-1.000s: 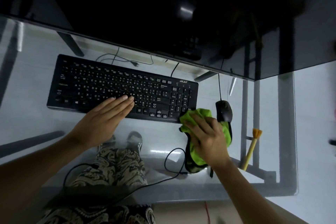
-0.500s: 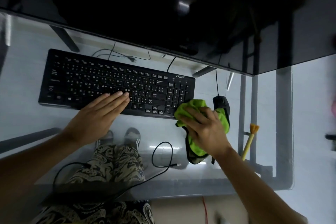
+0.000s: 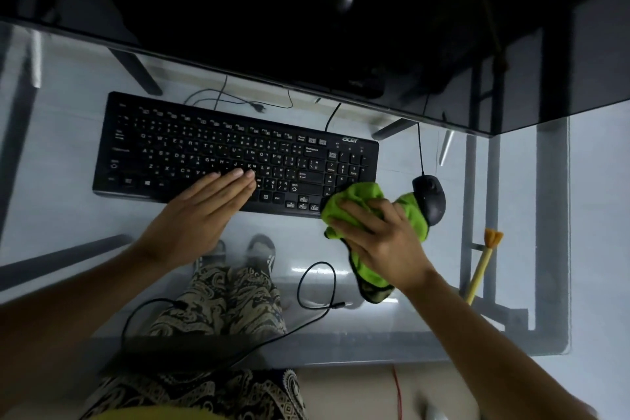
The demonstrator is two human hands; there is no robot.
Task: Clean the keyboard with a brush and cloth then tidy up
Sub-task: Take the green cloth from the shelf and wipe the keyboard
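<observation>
Left hand (image 3: 201, 215) is lying flat, fingers straight, on the black keyboard (image 3: 235, 153) at mid-bench; right hand (image 3: 381, 242) is clutching the green cloth (image 3: 354, 201) at its near-right corner; brush (image 3: 484, 266) is sitting far right.

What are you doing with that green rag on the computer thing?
A person sits at a glass desk, cleaning a black keyboard. The left hand lies flat on the keys to hold it steady. The right hand grips a bunched green cloth at the keyboard's right front corner, next to the mouse. A yellow brush lies off to the right, untouched.
</observation>
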